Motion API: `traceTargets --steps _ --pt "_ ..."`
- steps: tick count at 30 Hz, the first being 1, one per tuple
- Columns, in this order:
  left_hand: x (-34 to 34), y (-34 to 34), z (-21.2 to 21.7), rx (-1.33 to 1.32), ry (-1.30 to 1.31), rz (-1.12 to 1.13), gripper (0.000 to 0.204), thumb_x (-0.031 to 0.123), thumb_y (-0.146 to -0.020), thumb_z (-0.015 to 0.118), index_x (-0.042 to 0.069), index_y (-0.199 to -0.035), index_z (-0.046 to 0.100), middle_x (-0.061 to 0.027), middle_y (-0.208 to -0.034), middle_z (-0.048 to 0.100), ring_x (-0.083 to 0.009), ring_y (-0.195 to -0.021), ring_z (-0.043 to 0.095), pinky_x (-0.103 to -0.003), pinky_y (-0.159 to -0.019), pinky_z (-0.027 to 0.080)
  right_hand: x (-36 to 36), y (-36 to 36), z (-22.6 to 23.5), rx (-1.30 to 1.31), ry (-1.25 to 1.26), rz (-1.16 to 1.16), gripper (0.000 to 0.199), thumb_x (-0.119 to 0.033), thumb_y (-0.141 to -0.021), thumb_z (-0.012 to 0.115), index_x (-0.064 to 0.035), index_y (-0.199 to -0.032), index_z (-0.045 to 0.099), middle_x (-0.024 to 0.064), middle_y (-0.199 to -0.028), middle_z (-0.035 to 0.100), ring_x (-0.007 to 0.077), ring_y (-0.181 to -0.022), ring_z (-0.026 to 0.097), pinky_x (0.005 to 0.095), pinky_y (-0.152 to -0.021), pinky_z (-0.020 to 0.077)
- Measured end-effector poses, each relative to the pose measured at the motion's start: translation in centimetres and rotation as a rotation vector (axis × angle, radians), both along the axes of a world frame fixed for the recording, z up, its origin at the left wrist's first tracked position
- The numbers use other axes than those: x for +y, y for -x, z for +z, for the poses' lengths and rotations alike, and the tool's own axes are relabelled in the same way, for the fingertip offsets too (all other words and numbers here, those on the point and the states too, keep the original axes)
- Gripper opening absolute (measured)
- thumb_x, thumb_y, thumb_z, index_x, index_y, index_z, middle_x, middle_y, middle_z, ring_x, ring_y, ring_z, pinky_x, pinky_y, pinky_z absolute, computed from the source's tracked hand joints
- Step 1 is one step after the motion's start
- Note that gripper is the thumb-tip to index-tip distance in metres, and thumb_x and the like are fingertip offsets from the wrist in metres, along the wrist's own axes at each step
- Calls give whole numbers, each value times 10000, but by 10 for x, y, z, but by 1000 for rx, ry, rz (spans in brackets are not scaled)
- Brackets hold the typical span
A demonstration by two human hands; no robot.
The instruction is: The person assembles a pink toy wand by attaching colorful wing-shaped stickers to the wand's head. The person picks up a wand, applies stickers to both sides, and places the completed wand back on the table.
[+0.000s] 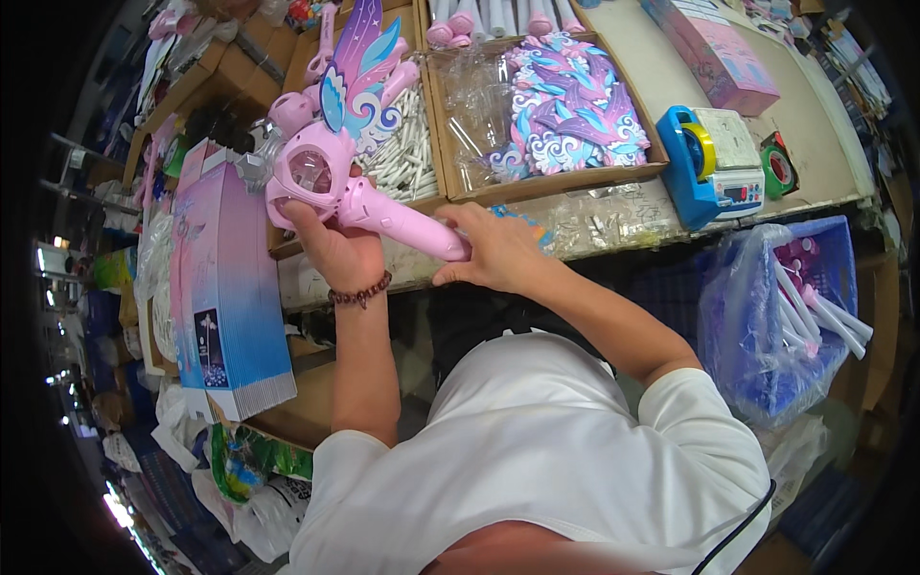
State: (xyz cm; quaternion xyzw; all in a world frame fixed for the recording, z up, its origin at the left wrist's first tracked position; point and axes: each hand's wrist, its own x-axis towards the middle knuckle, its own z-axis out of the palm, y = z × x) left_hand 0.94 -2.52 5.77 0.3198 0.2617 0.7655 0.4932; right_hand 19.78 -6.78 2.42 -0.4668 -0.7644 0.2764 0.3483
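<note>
Now the fingers of the left hand (331, 247) wrap tight around the round head of a pink toy wand (356, 192). The right hand (494, 251) pinches the wand's handle end, fingers closed on it. The wand is held up over the near edge of a worktable (824, 134). Its wings (359, 67) point far. Behind it sit cardboard trays of white sticks (407, 144) and more wings (570, 110). A tall stack of pink and blue flat boxes (225, 287) stands left. A blue tape holder (709, 163) is right.

pink-blue flat cartons (225, 287) stacked left | pink box (714, 53) top right
</note>
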Motion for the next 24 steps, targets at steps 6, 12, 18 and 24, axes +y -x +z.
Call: traceTargets --steps 6,12,18,24 --pt "-27 -11 -8 -27 -114 -520 1108 619 -634 737 37 -1435 241 -110 -1440 372 -377 -1235 458 -490 -1002 431 5 -15 5 450 560 459 550 -288 -767 723 -66 -1249 574 114 -1015 655 183 -878 618 337 -767 497" --pt "-9 3 -29 -531 -137 -940 925 520 -754 699 49 -1426 271 -108 -1411 410 -354 -1129 521 -506 -907 459 13 -17 1 305 472 494 482 -351 -795 688 -34 -1154 631 131 -958 672 197 -856 632 327 -769 496" --pt "-26 32 -43 -131 -19 -627 772 482 -778 700 74 -1348 375 -77 -1295 502 -300 -1040 569 -475 -808 479 64 -115 -21 -88 193 -489 405 -392 -815 659 -80 -1073 678 146 -928 691 297 -887 663 397 -782 512" --pt "-38 25 -69 65 114 -507 794 541 -687 751 40 -1239 481 -129 -1057 606 -284 -922 614 -408 -751 531 97 -180 -11 -774 239 -595 417 -400 -784 660 -26 -967 685 173 -930 686 343 -909 651 440 -793 510"
